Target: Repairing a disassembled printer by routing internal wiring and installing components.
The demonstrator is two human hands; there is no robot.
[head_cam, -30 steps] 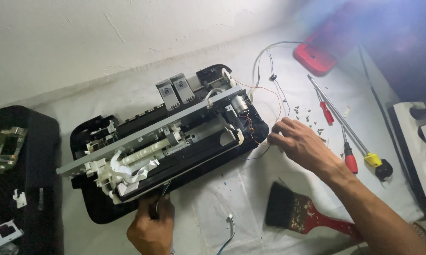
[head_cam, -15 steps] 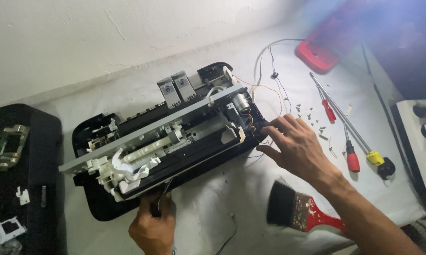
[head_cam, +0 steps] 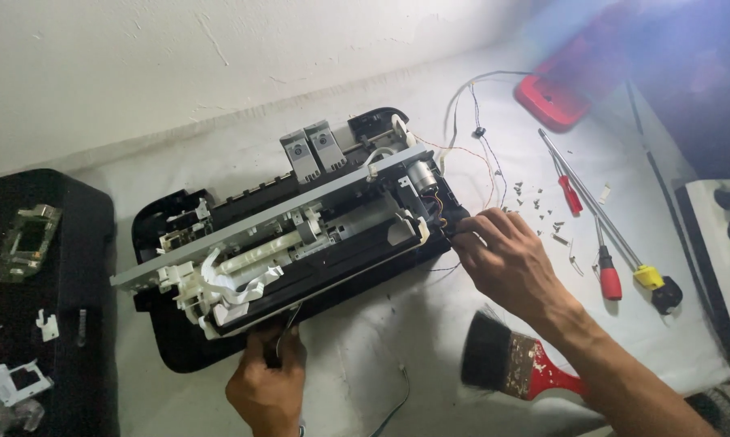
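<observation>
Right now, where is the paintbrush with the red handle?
In the head view the paintbrush lies on the white sheet at lower right, just under the right hand and wrist, in front of the opened printer, left of the screwdrivers.

My left hand [head_cam: 268, 387] grips thin tool at near edge of opened printer [head_cam: 300, 235]. My right hand [head_cam: 507, 263] pinches wires at printer's right end. Brush [head_cam: 515, 364] lies just beside right wrist; screwdrivers [head_cam: 604, 235], loose screws [head_cam: 539, 210] further right.
</observation>
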